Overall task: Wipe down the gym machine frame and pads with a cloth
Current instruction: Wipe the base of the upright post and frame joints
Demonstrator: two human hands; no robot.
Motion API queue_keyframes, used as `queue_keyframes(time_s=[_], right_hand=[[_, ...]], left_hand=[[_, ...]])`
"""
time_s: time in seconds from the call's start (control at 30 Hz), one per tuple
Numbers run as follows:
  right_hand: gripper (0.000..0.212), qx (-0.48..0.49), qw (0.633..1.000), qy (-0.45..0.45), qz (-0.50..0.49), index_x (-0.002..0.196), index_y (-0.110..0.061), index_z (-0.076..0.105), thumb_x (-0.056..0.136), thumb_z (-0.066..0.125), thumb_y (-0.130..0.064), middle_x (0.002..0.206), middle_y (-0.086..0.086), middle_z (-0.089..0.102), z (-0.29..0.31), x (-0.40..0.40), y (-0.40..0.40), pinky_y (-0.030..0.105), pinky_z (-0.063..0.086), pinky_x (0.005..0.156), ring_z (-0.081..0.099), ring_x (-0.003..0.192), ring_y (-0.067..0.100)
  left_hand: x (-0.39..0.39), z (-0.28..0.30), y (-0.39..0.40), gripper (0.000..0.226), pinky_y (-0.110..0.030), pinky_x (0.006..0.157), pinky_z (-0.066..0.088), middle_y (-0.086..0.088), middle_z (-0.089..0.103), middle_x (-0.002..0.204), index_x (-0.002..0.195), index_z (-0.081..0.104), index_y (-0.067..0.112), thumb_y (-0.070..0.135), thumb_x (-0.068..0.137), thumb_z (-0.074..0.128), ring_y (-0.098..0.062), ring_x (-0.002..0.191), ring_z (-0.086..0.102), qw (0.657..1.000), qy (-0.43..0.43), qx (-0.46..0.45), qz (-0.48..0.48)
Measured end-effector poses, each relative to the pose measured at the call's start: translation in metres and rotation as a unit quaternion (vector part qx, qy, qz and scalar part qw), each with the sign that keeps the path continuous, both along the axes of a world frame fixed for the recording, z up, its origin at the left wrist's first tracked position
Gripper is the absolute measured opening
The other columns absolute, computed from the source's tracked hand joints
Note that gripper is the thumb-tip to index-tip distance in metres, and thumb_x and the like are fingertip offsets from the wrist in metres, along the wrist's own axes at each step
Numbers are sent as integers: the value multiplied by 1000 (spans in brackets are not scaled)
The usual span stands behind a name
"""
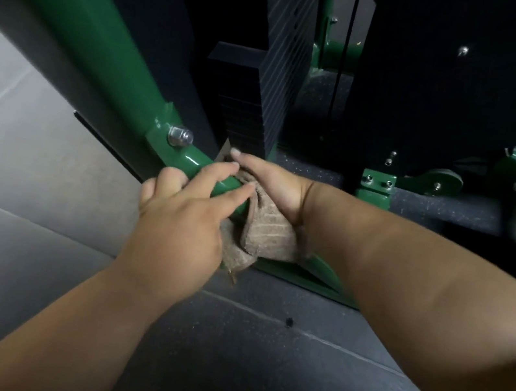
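Machine frame (81, 39): glossy green tube, running diagonally from upper left of the frame down to centre, where it meets a bracket with a silver bolt (180, 136), then bends into a lower tube heading toward the lower right. More green frame parts at far right, partly in shadow. Black weight stack (270, 71) stands upright at upper centre, just behind the bend.

Cloth (266, 231): brown-grey, coarse weave, bunched and folded, draped over the lower green tube at centre frame. One frayed corner hangs below the tube; another edge peeks out at the top near the weight stack.
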State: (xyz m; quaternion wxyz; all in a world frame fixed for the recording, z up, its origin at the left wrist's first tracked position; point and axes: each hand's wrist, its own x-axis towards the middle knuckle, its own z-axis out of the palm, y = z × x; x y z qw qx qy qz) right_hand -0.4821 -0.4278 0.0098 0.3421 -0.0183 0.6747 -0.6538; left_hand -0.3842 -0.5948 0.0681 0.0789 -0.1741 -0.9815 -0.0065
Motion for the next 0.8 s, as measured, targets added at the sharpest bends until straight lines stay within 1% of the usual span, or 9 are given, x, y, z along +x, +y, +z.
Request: queue_keyframes(time_s=[0.07,0.2,0.33,0.4,0.43,0.5,0.63,0.7,0.8], right_hand=[[43,1,1000,20,1,138,-22,62,109,41,-46,126,-11,68,-5,6,4,29,35,113,60,121,2],[37,26,1000,-5,17,127,-38,69,103,46,-55,132,-21,69,-47,24,35,36,30,123,60,129,2],[85,151,986,-72,-7,142,-32,64,82,49,-90,148,-6,61,-101,55,89,45,26,126,53,140,17],[66,197,974,-106,-48,121,-17,75,100,44,-70,120,8,74,-111,70,105,34,42,102,66,114,25],[60,204,969,-119,-66,110,-13,77,105,41,-60,107,10,75,-115,76,109,32,41,90,67,102,25],[59,223,961,-119,-110,100,-12,76,107,39,-57,102,11,74,-122,85,111,36,39,93,66,99,27],[58,287,944,-58,-150,106,-14,70,99,39,-63,115,14,72,-119,97,98,36,44,96,63,106,30],[51,271,941,-15,-202,100,-14,70,103,39,-54,104,10,74,-99,100,76,33,50,89,65,100,28],[57,246,944,153,-160,114,-5,69,101,26,-40,106,7,62,-56,102,31,25,43,85,48,102,16]], left_hand=[[0,-1,0,79,-37,88,24,19,44,156,145,60,45,7,76,66,-20,99,34,1000,7,2,2],[2,1,1,77,-41,97,28,19,43,157,144,61,45,12,74,65,-21,101,37,1000,-3,23,8],[2,3,-1,77,-39,105,22,21,37,160,148,55,45,18,77,68,-17,106,32,999,-23,23,6],[3,4,0,78,-38,105,20,21,36,161,149,54,46,18,77,68,-16,107,31,999,-26,26,5],[3,4,0,79,-38,105,19,21,35,161,149,54,46,17,78,68,-16,107,31,999,-27,26,5],[3,3,-1,83,-37,104,18,20,36,161,149,54,45,9,76,70,-16,105,30,999,-24,26,1],[2,3,2,89,-36,100,20,18,38,159,148,57,44,-1,72,73,-16,102,29,999,-26,31,3],[3,5,3,86,-37,101,21,18,38,158,147,58,43,1,73,72,-17,102,29,999,-29,36,6],[3,5,8,80,-37,100,22,18,41,156,143,62,41,3,73,69,-20,103,33,998,-24,50,17]])
